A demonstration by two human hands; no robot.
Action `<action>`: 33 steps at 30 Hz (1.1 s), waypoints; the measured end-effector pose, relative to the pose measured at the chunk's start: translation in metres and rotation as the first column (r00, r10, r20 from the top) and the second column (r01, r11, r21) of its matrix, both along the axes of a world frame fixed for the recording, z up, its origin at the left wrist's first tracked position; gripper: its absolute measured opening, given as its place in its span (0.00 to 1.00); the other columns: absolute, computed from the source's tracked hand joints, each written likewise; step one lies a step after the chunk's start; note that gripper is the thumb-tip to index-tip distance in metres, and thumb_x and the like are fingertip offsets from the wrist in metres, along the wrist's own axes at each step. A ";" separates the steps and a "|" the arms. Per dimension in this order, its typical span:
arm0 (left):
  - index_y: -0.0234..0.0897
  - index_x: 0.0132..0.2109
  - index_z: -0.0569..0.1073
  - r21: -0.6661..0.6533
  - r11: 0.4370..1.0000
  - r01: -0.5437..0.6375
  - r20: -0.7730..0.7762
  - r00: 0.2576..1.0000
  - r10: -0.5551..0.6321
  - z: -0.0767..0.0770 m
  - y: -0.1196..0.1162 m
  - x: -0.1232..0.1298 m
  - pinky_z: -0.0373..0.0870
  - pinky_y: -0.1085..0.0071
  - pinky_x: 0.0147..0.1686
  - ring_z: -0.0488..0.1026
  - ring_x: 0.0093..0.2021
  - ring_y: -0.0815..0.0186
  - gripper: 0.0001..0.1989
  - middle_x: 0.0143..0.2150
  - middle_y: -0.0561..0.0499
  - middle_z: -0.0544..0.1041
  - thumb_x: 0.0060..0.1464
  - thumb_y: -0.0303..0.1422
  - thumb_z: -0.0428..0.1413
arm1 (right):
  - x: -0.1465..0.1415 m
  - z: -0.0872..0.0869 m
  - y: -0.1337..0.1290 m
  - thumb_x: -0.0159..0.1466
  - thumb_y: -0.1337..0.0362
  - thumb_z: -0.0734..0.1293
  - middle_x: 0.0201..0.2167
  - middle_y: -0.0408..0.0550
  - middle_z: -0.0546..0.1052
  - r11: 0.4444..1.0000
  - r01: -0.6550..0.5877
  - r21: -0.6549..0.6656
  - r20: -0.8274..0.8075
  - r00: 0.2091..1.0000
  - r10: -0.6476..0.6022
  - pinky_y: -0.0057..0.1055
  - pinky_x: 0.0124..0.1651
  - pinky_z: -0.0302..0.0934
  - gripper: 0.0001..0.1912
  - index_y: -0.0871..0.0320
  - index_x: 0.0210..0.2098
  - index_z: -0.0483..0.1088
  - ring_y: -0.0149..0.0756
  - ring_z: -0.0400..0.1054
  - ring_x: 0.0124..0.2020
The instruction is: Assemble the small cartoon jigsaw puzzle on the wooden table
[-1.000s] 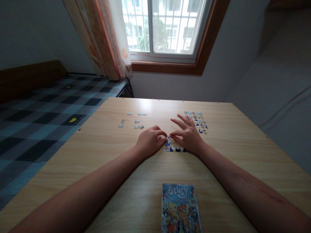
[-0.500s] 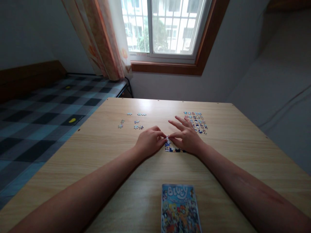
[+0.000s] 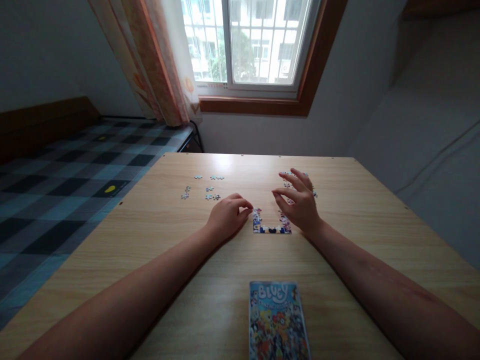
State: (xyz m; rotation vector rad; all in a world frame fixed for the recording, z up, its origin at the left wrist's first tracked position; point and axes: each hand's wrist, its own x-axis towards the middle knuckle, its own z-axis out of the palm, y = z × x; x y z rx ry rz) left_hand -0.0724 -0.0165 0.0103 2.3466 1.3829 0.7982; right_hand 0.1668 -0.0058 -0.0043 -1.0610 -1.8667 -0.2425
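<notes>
A partly joined jigsaw puzzle (image 3: 272,230) lies on the table as a U-shaped frame, with joined pieces along its left, near and right sides. My left hand (image 3: 229,216) rests beside its upper left corner, fingers loosely bent and fingertips close to the edge pieces; I see nothing held in it. Above the right side of the frame hovers my right hand (image 3: 300,202), its fingers spread and no piece visible in them. Behind that hand is a group of loose puzzle pieces (image 3: 315,193), mostly covered by it.
Several small clusters of pieces (image 3: 213,197) lie to the left, beyond my left hand. A Bluey puzzle box (image 3: 278,320) sits at the near side of the wooden table (image 3: 210,300). Left of the table is a bed with a checked sheet (image 3: 75,185); a window (image 3: 262,45) is behind.
My right hand has left the upper left corner of the puzzle and moved right and away, toward the loose pieces. My left hand has drawn slightly off that corner, uncovering the frame.
</notes>
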 end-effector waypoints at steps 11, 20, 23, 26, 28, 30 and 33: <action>0.42 0.36 0.83 0.004 1.000 -0.021 -0.076 0.997 0.021 -0.001 0.000 -0.002 0.68 0.68 0.35 0.73 0.32 0.67 0.07 0.39 0.50 0.80 0.58 0.34 0.60 | 0.000 -0.008 0.001 0.63 0.64 0.71 0.63 0.45 0.71 0.982 -0.105 -0.159 0.179 0.975 0.133 0.66 0.72 0.39 0.05 0.49 0.33 0.81 0.52 0.52 0.71; 0.43 0.35 0.83 0.008 1.000 0.002 -0.115 0.993 -0.001 0.001 0.000 -0.002 0.69 0.67 0.36 0.74 0.33 0.65 0.06 0.38 0.51 0.81 0.57 0.35 0.61 | -0.004 -0.009 0.000 0.63 0.63 0.72 0.65 0.46 0.69 0.973 -0.145 -0.177 0.283 0.940 0.191 0.67 0.70 0.43 0.04 0.49 0.33 0.81 0.53 0.50 0.72; 0.42 0.34 0.82 0.022 1.000 0.007 -0.117 0.993 -0.005 0.000 0.000 -0.002 0.69 0.67 0.37 0.74 0.33 0.65 0.06 0.38 0.50 0.81 0.57 0.34 0.60 | -0.003 -0.009 0.000 0.63 0.64 0.72 0.66 0.45 0.68 0.973 -0.142 -0.185 0.286 0.939 0.191 0.67 0.71 0.41 0.05 0.49 0.32 0.81 0.53 0.49 0.73; 0.42 0.34 0.82 0.036 0.999 0.009 -0.125 0.992 -0.005 -0.001 0.000 -0.001 0.68 0.67 0.36 0.73 0.32 0.66 0.06 0.37 0.50 0.81 0.57 0.34 0.60 | -0.002 -0.010 0.001 0.62 0.64 0.71 0.67 0.42 0.67 0.970 -0.143 -0.197 0.289 0.937 0.197 0.66 0.72 0.39 0.05 0.49 0.31 0.80 0.52 0.48 0.73; 0.41 0.34 0.82 0.037 0.999 0.010 -0.131 0.991 -0.005 -0.001 0.000 0.000 0.68 0.68 0.35 0.73 0.32 0.66 0.07 0.37 0.50 0.80 0.57 0.34 0.59 | -0.002 -0.010 0.000 0.62 0.64 0.72 0.67 0.41 0.67 0.968 -0.147 -0.205 0.295 0.933 0.205 0.66 0.72 0.39 0.05 0.48 0.31 0.80 0.52 0.48 0.73; 0.41 0.34 0.82 0.036 0.999 0.011 -0.137 0.991 -0.006 -0.001 0.000 0.001 0.67 0.68 0.35 0.73 0.32 0.66 0.07 0.37 0.50 0.80 0.58 0.34 0.59 | -0.002 -0.009 0.000 0.62 0.63 0.72 0.67 0.40 0.66 0.967 -0.147 -0.207 0.302 0.931 0.207 0.66 0.72 0.38 0.04 0.48 0.31 0.80 0.52 0.48 0.73; 0.41 0.34 0.82 0.043 0.999 0.011 -0.147 0.989 -0.005 0.000 0.000 0.003 0.66 0.68 0.34 0.72 0.32 0.66 0.07 0.37 0.50 0.81 0.58 0.34 0.59 | -0.001 -0.008 -0.001 0.63 0.62 0.72 0.67 0.38 0.66 0.967 -0.151 -0.205 0.314 0.926 0.211 0.65 0.72 0.38 0.04 0.47 0.32 0.81 0.53 0.48 0.73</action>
